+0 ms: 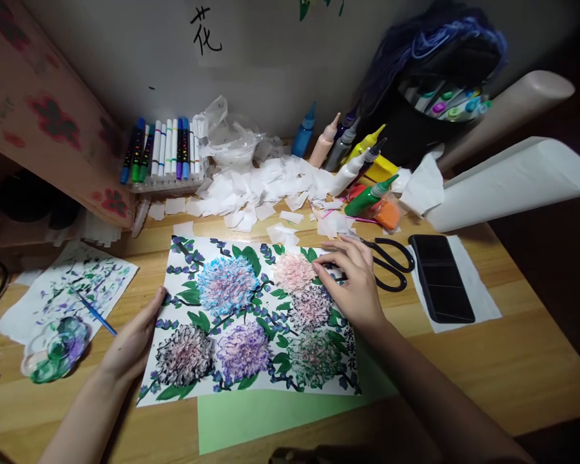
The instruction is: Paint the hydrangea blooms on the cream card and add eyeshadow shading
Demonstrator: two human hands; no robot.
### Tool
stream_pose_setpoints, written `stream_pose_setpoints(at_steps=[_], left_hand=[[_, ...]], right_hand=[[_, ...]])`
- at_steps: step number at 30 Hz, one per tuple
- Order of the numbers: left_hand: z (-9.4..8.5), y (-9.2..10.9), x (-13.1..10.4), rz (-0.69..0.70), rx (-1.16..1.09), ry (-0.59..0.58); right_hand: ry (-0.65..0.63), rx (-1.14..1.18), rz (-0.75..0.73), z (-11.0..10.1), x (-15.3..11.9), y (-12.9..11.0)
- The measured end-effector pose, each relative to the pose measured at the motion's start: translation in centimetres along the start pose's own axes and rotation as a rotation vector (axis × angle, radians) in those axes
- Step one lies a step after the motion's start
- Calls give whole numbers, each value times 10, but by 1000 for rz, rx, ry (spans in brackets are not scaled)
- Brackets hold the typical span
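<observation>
A white sheet (276,303) with raised paper flowers in blue, pink, black, purple and green tones lies over a green sheet (251,422). Painted leaves and small purple blossoms surround the flowers. My left hand (135,338) grips the sheet's left edge, thumb on top and the other fingers hidden beneath. Over the upper right part, my right hand (350,277) has its thumb and index finger pressed together beside the pale pink flower (294,273); whatever is between those fingertips is too small to make out. Its other fingers extend toward the scissors (390,264).
Paper scraps (256,190), paint bottles (323,142) and markers (162,151) line the back. At left are a paint palette (58,348) and a brush (95,312). A black case (442,277) and a white paper roll (512,183) are at right.
</observation>
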State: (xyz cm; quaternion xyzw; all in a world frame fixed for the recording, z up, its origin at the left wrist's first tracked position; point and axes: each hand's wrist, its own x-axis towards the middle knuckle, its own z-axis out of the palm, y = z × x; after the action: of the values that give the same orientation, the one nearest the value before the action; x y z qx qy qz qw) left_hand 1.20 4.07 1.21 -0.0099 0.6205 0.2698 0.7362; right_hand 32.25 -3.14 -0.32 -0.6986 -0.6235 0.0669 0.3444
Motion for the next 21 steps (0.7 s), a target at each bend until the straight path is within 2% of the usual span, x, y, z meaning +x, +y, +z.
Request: stream_pose_setpoints(at_steps=[4, 8, 13, 18, 21], left_hand=[[-1, -2, 2, 36, 7, -57], [0, -2, -2, 70, 11, -97], [2, -1, -7, 49, 17, -131], [1, -2, -4, 82, 23, -138], [0, -2, -3, 80, 18, -147]], right_hand=[[-134, 35, -78, -4, 9, -17], [-270, -5, -154, 2, 17, -36], [-296, -35, -211, 11, 20, -42], [-263, -40, -222, 11, 19, -41], [-286, -47, -243, 11, 19, -42]])
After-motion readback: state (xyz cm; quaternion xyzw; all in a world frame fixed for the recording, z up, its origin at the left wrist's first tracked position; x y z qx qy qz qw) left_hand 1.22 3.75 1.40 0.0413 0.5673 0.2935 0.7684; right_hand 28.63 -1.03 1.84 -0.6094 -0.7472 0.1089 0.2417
